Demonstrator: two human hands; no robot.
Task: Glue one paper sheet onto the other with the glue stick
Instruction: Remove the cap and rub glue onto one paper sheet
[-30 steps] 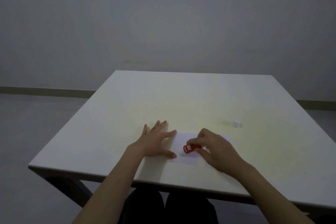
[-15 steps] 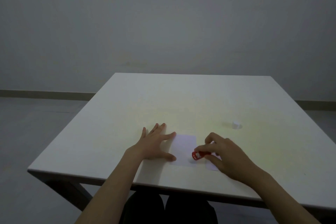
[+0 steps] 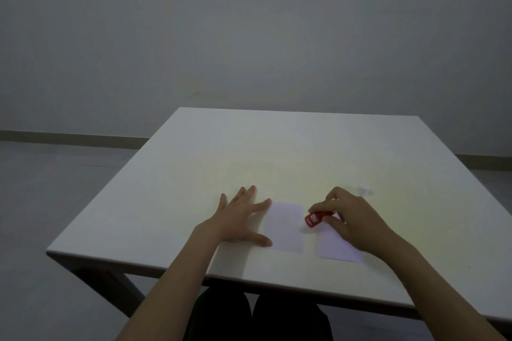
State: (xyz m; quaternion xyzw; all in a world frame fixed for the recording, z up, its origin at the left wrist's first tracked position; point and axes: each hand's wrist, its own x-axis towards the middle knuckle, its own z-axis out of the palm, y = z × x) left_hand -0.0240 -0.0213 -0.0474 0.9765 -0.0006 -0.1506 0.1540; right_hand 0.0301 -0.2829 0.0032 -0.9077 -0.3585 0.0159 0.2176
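Two small white paper sheets lie side by side near the front of the white table (image 3: 194, 174). The left sheet (image 3: 285, 227) is fully visible; my left hand (image 3: 238, 219) lies flat with fingers spread, its thumb and forefinger touching the sheet's left edge. The right sheet (image 3: 335, 249) is partly covered by my right hand (image 3: 352, 219). That hand grips a red glue stick (image 3: 314, 219), held tilted over the gap between the two sheets, its lower end close to the table.
A small white cap (image 3: 364, 190) stands on the table behind my right hand. The table's front edge runs just below the sheets. Behind the table is a plain grey wall and floor.
My right hand has carried the glue stick rightward off the left sheet to the gap, uncovering that sheet and showing the second one. My left hand has stayed flat in place.
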